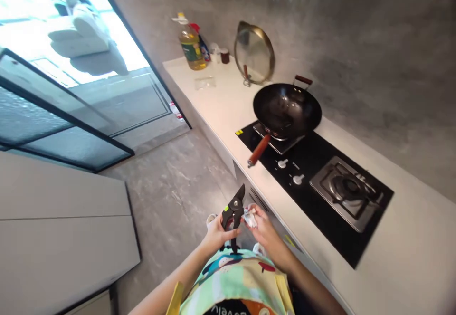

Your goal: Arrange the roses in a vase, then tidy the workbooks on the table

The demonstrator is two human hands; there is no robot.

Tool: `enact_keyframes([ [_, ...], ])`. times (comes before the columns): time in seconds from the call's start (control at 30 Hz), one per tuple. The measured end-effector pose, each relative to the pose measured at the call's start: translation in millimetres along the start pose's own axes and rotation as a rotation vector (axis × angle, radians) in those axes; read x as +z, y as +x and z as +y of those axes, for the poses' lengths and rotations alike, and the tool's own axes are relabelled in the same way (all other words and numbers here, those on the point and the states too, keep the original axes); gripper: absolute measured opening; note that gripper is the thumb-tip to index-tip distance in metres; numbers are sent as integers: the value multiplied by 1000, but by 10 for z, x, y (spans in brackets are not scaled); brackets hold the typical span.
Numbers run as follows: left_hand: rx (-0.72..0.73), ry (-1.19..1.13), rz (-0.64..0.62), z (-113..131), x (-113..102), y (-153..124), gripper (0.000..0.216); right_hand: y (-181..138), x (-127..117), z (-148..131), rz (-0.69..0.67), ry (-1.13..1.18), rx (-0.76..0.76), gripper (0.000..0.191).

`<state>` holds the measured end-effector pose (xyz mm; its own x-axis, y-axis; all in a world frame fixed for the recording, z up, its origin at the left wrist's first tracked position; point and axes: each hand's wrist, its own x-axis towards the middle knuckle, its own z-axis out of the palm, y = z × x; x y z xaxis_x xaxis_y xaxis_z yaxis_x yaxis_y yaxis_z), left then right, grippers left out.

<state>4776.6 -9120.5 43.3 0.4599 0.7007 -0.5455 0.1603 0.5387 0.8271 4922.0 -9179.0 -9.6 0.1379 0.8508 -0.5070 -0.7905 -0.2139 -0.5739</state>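
1. The left hand (217, 235) is wrapping closed around the handles of black metal pruning shears (234, 212), holding them upright at 12 o'clock from the wrist.
2. The right hand (265, 233) is pinching a small crumpled whitish wrapping (250, 218), just beside the shears.
3. A multicoloured printed apron (235, 277) is covering the person's torso directly below both hands.
4. A long white counter (217, 101) is running along the 1 o'clock side.
5. A black round-bottomed wok (287, 110) with a wooden handle is sitting on a black glass gas hob (313, 196) at 1 o'clock.
6. A brass-rimmed glass lid (254, 53) is leaning against a grey wall (374, 68), near a plastic bottle of yellow cooking oil (191, 44) standing at 12 o'clock.
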Motion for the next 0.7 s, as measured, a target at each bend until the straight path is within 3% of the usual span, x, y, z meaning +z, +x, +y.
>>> enact_keyframes([
  [0.1, 65, -74, 96, 215, -596, 86, 58, 419, 623, 237, -12, 64, 89, 17],
  [0.2, 112, -150, 130, 524, -1266, 194, 61, 900, 1360, 408, -49, 28, 72, 13],
  [0.37, 182, -226, 250, 1025, -2330, 368, 54, 1558, 2509, 660, -222, -22, 67, 25],
  [0.53, 156, -295, 282, 1447, -3021, 762, 63, 2273, 3109, 897, -159, -283, -102, 27],
  [0.7, 239, -305, 283, 1917, -3585, 1552, 67, 3447, 3634, 958, -171, -382, -233, 19],
])
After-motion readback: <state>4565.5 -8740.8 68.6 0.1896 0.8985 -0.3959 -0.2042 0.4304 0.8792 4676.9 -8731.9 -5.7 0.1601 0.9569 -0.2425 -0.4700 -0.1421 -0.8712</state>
